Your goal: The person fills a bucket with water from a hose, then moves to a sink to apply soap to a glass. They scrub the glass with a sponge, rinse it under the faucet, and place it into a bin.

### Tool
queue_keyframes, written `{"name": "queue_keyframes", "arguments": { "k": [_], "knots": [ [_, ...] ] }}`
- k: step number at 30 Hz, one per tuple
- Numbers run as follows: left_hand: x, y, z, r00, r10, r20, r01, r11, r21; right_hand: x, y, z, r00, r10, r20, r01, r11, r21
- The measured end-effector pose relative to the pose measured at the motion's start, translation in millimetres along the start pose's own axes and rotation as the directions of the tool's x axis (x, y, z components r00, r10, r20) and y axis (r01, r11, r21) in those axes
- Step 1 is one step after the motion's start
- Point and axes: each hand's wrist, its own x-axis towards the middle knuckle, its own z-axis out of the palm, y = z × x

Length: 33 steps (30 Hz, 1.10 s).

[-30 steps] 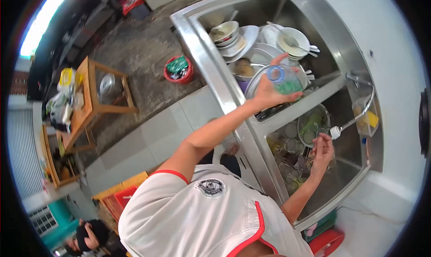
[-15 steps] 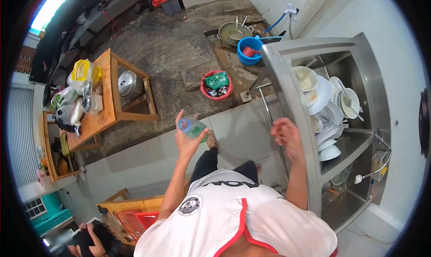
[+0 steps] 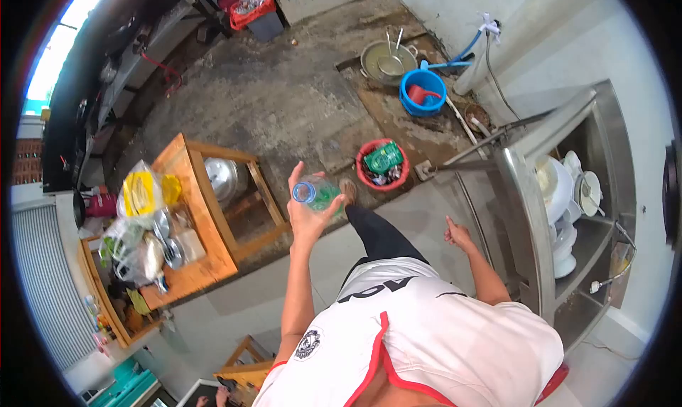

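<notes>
My left hand [image 3: 312, 211] is closed round a clear plastic container [image 3: 323, 194] with a blue rim, its round mouth facing up at me. Something green shows through its wall. My right hand [image 3: 458, 234] hangs out to the right, nearest the front edge of the steel sink [image 3: 522, 222]. It holds nothing, with fingers loosely bent and partly apart. A red basket [image 3: 405, 174] with a green package [image 3: 383, 158] and small items stands on the floor beyond my hands. White dishes [image 3: 565, 247] are piled in the sink.
A wooden table [image 3: 206, 236] with bags stands at left, a metal pot [image 3: 222, 179] beneath it. Farther off are a blue bucket [image 3: 412, 107] with a red dipper, a large pan [image 3: 369, 55] and a lined bin [image 3: 266, 24]. Part of a person [image 3: 222, 396] shows at bottom left.
The view has turned and moved forward, so the table and basket look nearer. My right hand has lowered beside the sink. The container is still in my left hand.
</notes>
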Motion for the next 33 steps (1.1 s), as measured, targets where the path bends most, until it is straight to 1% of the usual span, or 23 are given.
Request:
{"name": "queue_keyframes", "arguments": {
  "k": [1,2,3,4,5,6,7,8,10,13,14,17,18,20,21,24,25,26,27,28,29,31,33],
  "knots": [
    [21.8,-1.8,-3.3,1.000,0.007,0.013,-0.006,1.000,-0.015,22.1,-7.4,10.9,0.999,-0.039,-0.012,0.039,0.998,-0.043],
    [42.4,0.3,-8.9,1.000,0.008,0.024,-0.009,1.000,0.020,48.5,-12.3,25.6,0.997,-0.078,-0.022,0.076,0.994,-0.085],
    [63.7,-3.3,-15.1,0.999,0.034,0.018,-0.035,0.998,0.054,68.7,-33.9,35.2,0.992,-0.121,-0.035,0.116,0.986,-0.118],
    [84.1,-13.7,-22.2,0.998,0.061,0.023,-0.063,0.994,0.093,85.3,-59.4,41.9,0.993,-0.113,-0.036,0.104,0.976,-0.191],
    [105.3,-24.5,-27.0,0.997,0.072,0.041,-0.076,0.989,0.129,105.0,-86.1,54.9,0.939,-0.302,-0.162,0.240,0.917,-0.317],
    [123.7,-33.1,-30.2,1.000,0.019,0.021,-0.019,1.000,-0.017,108.1,-105.9,56.7,0.915,-0.360,-0.182,0.283,0.895,-0.346],
    [135.9,-35.8,-37.8,0.999,0.005,0.037,-0.006,1.000,0.031,104.5,-130.8,57.5,0.887,-0.416,-0.201,0.323,0.869,-0.376],
    [157.3,-37.5,-44.9,0.999,0.010,0.041,-0.013,0.997,0.070,73.5,-191.1,46.8,0.909,-0.384,-0.164,0.329,0.900,-0.284],
    [202.9,-39.8,-52.4,0.998,0.052,0.037,-0.057,0.986,0.155,55.2,-242.8,42.6,0.844,-0.463,-0.271,0.445,0.886,-0.130],
    [263.3,-34.6,-47.2,0.998,-0.030,0.056,0.027,0.998,0.055,44.5,-292.2,32.3,0.838,-0.448,-0.310,0.508,0.849,0.145],
    [285.8,-35.2,-42.6,0.996,-0.014,0.083,0.008,0.997,0.078,32.6,-308.0,23.8,0.836,-0.434,-0.335,0.497,0.859,0.128],
    [353.9,-33.5,-17.4,0.985,0.036,0.171,-0.055,0.993,0.107,54.6,-330.4,17.3,0.813,-0.357,-0.459,0.492,0.844,0.214],
    [376.3,-32.8,-3.1,0.976,0.058,0.212,-0.057,0.998,-0.013,73.6,-333.3,18.2,0.773,-0.341,-0.535,0.531,0.808,0.253],
    [427.1,-43.4,23.9,0.945,0.098,0.312,-0.090,0.995,-0.040,95.5,-349.8,12.3,0.729,-0.181,-0.660,0.477,0.826,0.301],
    [455.4,-51.1,41.6,0.921,0.121,0.369,-0.106,0.992,-0.061,106.0,-359.5,6.5,0.693,-0.086,-0.716,0.445,0.833,0.330],
    [531.9,-65.6,85.4,0.811,0.200,0.550,-0.131,0.978,-0.163,126.0,-392.0,-11.4,0.575,0.082,-0.814,0.497,0.756,0.427],
    [555.1,-68.8,106.1,0.783,0.230,0.578,-0.130,0.969,-0.209,133.6,-412.6,-29.6,0.544,0.149,-0.826,0.502,0.730,0.463],
    [578.0,-81.8,117.1,0.751,0.224,0.621,-0.161,0.974,-0.157,137.6,-428.1,-41.7,0.529,0.198,-0.825,0.497,0.715,0.491],
    [589.0,-76.6,114.4,0.733,0.209,0.647,-0.167,0.978,-0.127,134.6,-438.4,-38.2,0.537,0.247,-0.807,0.477,0.700,0.531],
    [605.1,-58.9,113.6,0.714,0.204,0.670,-0.186,0.977,-0.100,148.1,-449.9,-46.5,0.534,0.266,-0.803,0.491,0.675,0.550],
    [625.1,-43.4,123.7,0.693,0.229,0.683,-0.227,0.969,-0.095,165.9,-462.3,-64.1,0.517,0.258,-0.816,0.469,0.712,0.523],
    [648.5,-35.4,128.5,0.704,0.232,0.671,-0.223,0.969,-0.101,192.4,-485.7,-88.7,0.497,0.248,-0.831,0.416,0.773,0.479],
    [664.5,-40.1,135.6,0.706,0.229,0.670,-0.236,0.968,-0.082,209.8,-516.4,-120.8,0.371,0.209,-0.905,0.404,0.841,0.360]
  ]
}}
